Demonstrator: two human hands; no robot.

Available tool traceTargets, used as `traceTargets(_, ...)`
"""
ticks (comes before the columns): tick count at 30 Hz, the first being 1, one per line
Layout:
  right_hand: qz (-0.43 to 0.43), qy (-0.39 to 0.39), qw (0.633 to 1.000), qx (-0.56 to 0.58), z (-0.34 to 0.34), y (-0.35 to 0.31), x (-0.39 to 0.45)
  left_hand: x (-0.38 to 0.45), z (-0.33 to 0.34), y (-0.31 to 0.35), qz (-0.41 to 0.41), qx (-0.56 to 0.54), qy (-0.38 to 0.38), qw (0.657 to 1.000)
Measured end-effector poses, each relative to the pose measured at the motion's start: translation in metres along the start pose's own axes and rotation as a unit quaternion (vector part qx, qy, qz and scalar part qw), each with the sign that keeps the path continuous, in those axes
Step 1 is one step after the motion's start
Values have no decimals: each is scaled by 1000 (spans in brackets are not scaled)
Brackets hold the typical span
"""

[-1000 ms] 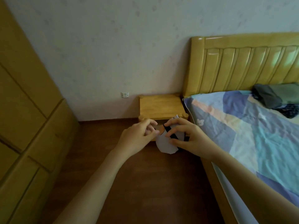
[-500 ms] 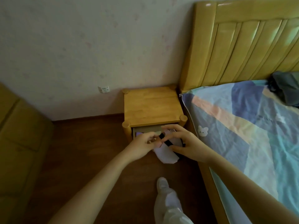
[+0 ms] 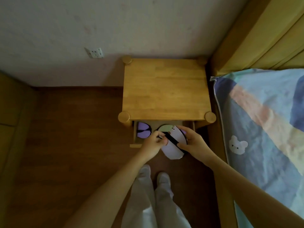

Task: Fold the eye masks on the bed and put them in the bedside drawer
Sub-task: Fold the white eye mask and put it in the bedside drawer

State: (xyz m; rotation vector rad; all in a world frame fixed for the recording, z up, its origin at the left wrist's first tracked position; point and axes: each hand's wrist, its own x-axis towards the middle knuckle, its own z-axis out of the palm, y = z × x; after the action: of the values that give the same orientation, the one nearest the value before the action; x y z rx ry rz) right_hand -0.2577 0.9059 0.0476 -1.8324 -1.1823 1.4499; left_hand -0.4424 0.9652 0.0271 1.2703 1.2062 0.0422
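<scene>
So both hands share one grip on the white eye mask (image 3: 172, 149). Right hand (image 3: 192, 143) is curled round its right side, thumb on top, pinching the folded cloth. Left hand (image 3: 153, 142) pinches the black strap (image 3: 171, 139) w/ fingertips. Neither hand is spread flat. The mask hangs just over the front edge of the open drawer (image 3: 135, 143), not inside yet.

What could go wrong, I think:

- The fold could pop open. The mask is soft & only held by pinches. If one hand lets go too soon, it may flop out flat.
- The strap is thin & stretchy-looking. It could slip off the left fingers or snag on the drawer front when the mask goes down.
- The drawer is only partly out. The bedside stand's (image 3: 164, 86) top covers the back part, so the gap is small. A hand could bump the top edge & knock the mask to the floor (image 3: 74, 129).
- 2 masks lie in there already: a purple mask (image 3: 143, 132) at the left & a green mask (image 3: 165, 128) in the middle, just under the hands. Dropping the white one on top could push them out of their folds.
- Feet (image 3: 162, 178) stand close to the drawer, so a dropped mask could get stepped on.

The bed (image 3: 263, 120) is just beside the stand on the right. I can't see any more masks on the part that shows.
</scene>
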Motion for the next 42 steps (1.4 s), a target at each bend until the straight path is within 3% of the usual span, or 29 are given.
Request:
traceTargets(2,25,12,1000,1,9,30,23,34,0,-25,-8,32,10,999)
traceTargets(4,53,24,998,9,15,57,40,61,-5,-46,-10,140,22,990)
traceTargets(8,98,57,993,31,25,101,73,106,-10,-93,-3,351,5,937)
traceTargets(13,157,109,978,84,33,133,106,144,2,-118,24,467,36,883)
traceTargets(18,193,147,961,136,41,151,136,168,5,-123,42,490,29,870)
traceTargets(23,240,173,935,195,55,165,161,181,7,-125,45,496,-51,866)
traceTargets(29,279,195,920,192,67,175,182,180,7,-148,-48,366,-162,915)
traceTargets(32,276,190,924,186,76,181,190,173,15,-154,-117,294,-223,922)
traceTargets(38,270,170,921,224,99,182,212,180,21,-172,-130,270,-212,930)
traceTargets(42,259,174,938,151,109,184,232,180,22,-183,-127,247,-198,940)
